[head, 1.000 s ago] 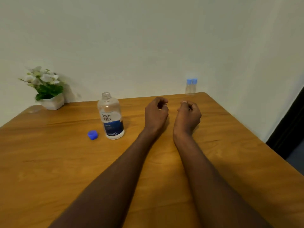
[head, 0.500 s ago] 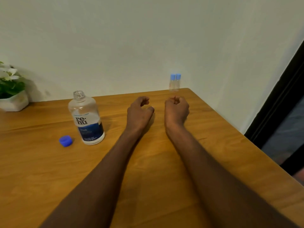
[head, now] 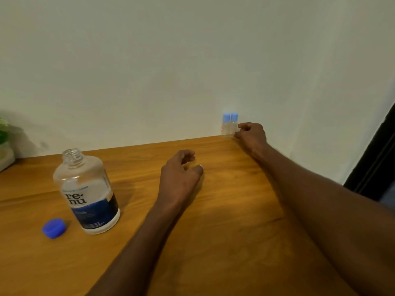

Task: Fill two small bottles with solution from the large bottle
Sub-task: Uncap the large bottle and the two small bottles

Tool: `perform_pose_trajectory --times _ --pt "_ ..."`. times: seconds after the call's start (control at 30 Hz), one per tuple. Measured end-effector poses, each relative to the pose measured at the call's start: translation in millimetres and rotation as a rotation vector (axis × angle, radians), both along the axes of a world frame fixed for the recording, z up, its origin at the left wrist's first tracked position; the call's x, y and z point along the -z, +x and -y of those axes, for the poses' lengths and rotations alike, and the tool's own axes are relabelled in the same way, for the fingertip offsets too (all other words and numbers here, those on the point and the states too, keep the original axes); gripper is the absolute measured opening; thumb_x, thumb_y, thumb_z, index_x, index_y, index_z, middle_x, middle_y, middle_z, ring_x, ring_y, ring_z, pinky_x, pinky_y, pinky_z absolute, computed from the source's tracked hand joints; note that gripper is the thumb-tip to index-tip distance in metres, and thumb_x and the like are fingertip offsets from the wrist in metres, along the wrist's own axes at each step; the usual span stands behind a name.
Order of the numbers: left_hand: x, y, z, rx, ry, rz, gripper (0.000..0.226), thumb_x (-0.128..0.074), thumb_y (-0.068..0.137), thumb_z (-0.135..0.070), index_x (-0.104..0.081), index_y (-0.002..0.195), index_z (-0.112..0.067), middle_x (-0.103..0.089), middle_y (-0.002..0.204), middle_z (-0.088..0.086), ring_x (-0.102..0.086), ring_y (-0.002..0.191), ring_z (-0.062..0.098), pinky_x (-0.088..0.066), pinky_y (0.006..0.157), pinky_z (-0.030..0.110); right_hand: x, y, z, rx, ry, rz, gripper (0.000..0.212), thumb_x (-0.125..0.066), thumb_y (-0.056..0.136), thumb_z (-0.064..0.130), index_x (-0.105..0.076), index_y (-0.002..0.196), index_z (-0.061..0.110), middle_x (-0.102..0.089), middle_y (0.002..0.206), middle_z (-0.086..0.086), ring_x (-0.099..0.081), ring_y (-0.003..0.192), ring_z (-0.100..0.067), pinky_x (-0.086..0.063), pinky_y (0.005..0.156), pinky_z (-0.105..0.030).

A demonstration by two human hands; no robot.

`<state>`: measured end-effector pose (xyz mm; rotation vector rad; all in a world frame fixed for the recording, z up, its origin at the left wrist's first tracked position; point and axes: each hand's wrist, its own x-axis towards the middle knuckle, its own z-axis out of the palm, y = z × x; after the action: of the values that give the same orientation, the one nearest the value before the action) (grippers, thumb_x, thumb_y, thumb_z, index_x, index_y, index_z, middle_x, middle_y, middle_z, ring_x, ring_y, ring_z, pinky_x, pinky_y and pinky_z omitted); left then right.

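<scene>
The two small bottles [head: 229, 126] stand upright side by side, touching each other, at the far edge of the tabletop [head: 224, 210] against the pale wall [head: 171, 60]. Each one is clear and has a light blue cap on top. The right hand [head: 252, 134] is stretched out to them, and its curled fingers [head: 237, 134] are at the right side of the nearer small bottle; the picture is blurred there, so I cannot tell if the hand really holds the bottle or only touches it. The left hand [head: 179, 176] lies in the middle of the tabletop with its fingers loosely curled, and it holds nothing. To the left of this hand, well apart from the small bottles, stands the large bottle [head: 86, 192]. It is clear, with a white and dark blue label, it is upright, and its neck is open with no cap on it. Clear liquid fills it up to about the top of the label. Its blue cap [head: 53, 228] lies on the tabletop just beside the bottom of the bottle, on the left side. At the left border of the view a part of a white pot with a green plant [head: 4, 146] is visible, near the wall. At the right border there is a dark door frame [head: 376, 163].
</scene>
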<state>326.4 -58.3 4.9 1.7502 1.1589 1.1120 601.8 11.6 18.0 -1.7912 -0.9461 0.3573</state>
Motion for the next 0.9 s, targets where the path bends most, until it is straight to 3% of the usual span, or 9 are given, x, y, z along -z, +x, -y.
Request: perform_pose_trajectory --times 0.1,0.23,0.33,0.6,0.73,0.9 --pt "0.5 1.6 -1.2 0.002 -0.002 -0.016 0.051 -0.075 0.095 -0.021 -0.06 0.143 -0.023 -0.066 0.135 -0.006 -0.058 0.128 0.013 -0.046 0.096 0.026 3.0 2.5 -9.7 -0.005 -0.053 0.097 0.048 -0.08 0.086 0.026 -0.069 0.132 0.02 -0.07 0.132 -0.002 -0.066 0.117 -0.023 -0.053 0.104 -0.045" --pt "-0.5 1.9 -0.7 0.002 -0.012 -0.023 0.05 -0.074 0.095 -0.02 -0.06 0.143 -0.022 -0.066 0.135 -0.005 -0.059 0.127 0.012 -0.047 0.097 0.026 3.3 0.5 -14.1 0.004 -0.101 0.218 0.04 -0.074 0.089 0.03 -0.071 0.129 0.022 -0.072 0.123 0.0 -0.067 0.108 -0.023 -0.051 0.089 -0.037" --pt "-1.4 2.6 -0.2 0.0 -0.008 -0.036 0.05 -0.074 0.096 -0.02 -0.059 0.143 -0.021 -0.066 0.135 -0.004 -0.059 0.127 0.012 -0.047 0.098 0.026 6.2 1.6 -15.9 0.027 -0.091 0.23 0.038 -0.073 0.091 0.03 -0.071 0.128 0.021 -0.073 0.123 -0.002 -0.067 0.108 -0.024 -0.05 0.086 -0.035" --pt "-2.5 3.0 -0.2 -0.012 -0.012 -0.027 0.049 -0.075 0.095 -0.019 -0.061 0.142 -0.02 -0.066 0.135 -0.004 -0.058 0.126 0.011 -0.046 0.1 0.025 4.2 -2.1 0.4 0.132 0.142 0.009 0.036 -0.08 0.09 0.02 -0.07 0.123 0.011 -0.073 0.117 -0.003 -0.069 0.106 -0.02 -0.054 0.095 -0.033" --pt "-4.9 1.8 2.5 -0.028 -0.021 0.021 0.048 -0.075 0.094 -0.016 -0.062 0.141 -0.018 -0.067 0.132 -0.004 -0.059 0.125 0.009 -0.043 0.099 0.023 2.8 -39.9 38.1 0.154 0.23 -0.03 0.034 -0.079 0.091 0.021 -0.07 0.123 0.013 -0.07 0.108 0.006 -0.066 0.098 -0.013 -0.049 0.085 -0.025" --pt "-16.4 -9.5 23.0 -0.118 -0.001 0.051 0.044 -0.071 0.094 -0.013 -0.064 0.137 -0.015 -0.068 0.133 -0.002 -0.058 0.119 0.006 -0.04 0.093 0.018 4.9 -121.7 89.8 0.024 0.268 -0.171 0.034 -0.084 0.083 0.032 -0.076 0.113 0.018 -0.076 0.1 0.005 -0.073 0.094 -0.016 -0.061 0.083 -0.036"
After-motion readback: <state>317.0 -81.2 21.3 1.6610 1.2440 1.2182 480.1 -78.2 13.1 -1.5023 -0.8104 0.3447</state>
